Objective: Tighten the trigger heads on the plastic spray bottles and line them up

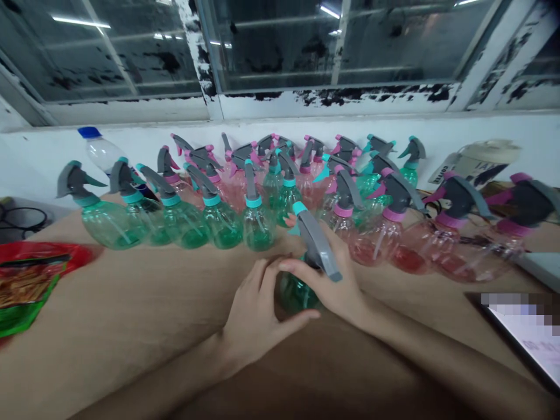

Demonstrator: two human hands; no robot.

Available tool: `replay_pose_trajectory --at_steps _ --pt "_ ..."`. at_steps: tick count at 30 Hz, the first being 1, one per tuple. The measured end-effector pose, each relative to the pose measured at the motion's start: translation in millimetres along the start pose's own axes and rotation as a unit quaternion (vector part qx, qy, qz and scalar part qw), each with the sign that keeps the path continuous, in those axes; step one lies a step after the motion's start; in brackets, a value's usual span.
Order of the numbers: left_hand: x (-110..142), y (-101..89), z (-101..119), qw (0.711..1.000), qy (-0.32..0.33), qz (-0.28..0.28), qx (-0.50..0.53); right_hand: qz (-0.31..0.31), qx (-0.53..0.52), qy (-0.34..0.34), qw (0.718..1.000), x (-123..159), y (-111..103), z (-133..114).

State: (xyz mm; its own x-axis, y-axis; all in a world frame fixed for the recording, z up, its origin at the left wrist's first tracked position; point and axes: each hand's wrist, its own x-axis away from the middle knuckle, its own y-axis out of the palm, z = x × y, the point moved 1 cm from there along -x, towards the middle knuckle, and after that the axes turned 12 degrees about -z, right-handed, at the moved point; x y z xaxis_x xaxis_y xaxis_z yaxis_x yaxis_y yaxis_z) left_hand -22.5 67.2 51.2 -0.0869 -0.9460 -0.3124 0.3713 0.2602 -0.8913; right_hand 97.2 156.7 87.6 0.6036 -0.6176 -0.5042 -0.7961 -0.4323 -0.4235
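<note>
Green spray bottle [300, 294] held in front of the bottle rows [259, 232] on the bench [175, 303].
Right hand [343, 277] looks closed around its neck; left hand [251, 315] curves loose fingers beside the body, contact unclear. Likely best: keep it upright, squeezing lightly.

Brown tabletop [175, 297] against white wall [39, 157]. Above wall, wide windows [280, 55], glass dark, streaked with bright tube-shaped lights [81, 22]. White window frame [350, 100] blotched with black patches, heaviest along lower rail and upright between panes.
</note>
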Motion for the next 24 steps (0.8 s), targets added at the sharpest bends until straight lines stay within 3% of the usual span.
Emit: replay_pose_trajectory --at_steps 7,10,13,19,24 --pt "-12.5 -5.2 -1.5 0.999 -0.014 0.025 -0.034 -0.028 0.088 0.022 0.996 -1.0 -4.6 -3.2" --pt "-22.3 -11.6 -5.6 0.998 -0.001 0.018 -0.061 -0.059 0.130 0.062 0.988 9.0 -22.5 -0.2" --pt "-33.8 -17.9 -9.8 0.993 -0.004 0.021 -0.118 -0.068 0.146 0.147 0.976 21.1 -48.8 5.5" --pt "-54.5 -21.0 -14.9 0.978 -0.034 0.022 -0.203 0.002 0.223 0.218 0.950 30.5 -90.9 19.2" --pt "-68.0 -18.8 -18.4 0.972 -0.087 -0.005 -0.218 0.041 0.266 0.212 0.939 28.3 -85.2 33.2"
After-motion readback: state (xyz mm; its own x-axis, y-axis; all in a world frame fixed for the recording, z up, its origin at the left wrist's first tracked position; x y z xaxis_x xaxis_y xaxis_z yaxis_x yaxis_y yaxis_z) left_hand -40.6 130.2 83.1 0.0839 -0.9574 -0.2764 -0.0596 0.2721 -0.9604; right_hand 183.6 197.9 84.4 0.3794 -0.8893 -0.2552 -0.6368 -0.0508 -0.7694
